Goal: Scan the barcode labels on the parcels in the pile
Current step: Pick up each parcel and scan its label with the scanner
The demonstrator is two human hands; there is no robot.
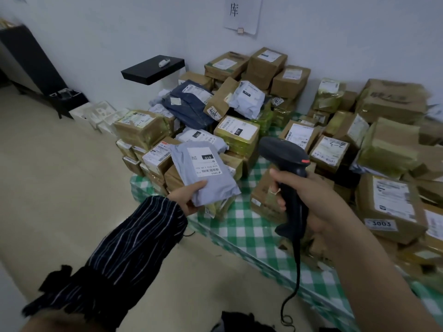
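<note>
My left hand (185, 195) grips the near end of a grey poly-bag parcel (211, 180), held up over the left part of the pile. Its white barcode label (203, 161) faces up. My right hand (318, 200) is curled round the handle of a black corded barcode scanner (285, 159). The scanner's head sits to the right of the grey parcel and points toward the pile. The pile of parcels (287, 121), brown boxes and grey and blue bags with white labels, covers a green-and-white checked cloth (244, 226).
A black shelf (153, 68) with a small white object juts from the wall behind the pile. White foam boxes (100, 113) and a dark stand (60, 97) sit on the floor at left. The scanner's cord (294, 283) hangs down. Bare floor (60, 188) lies to the left.
</note>
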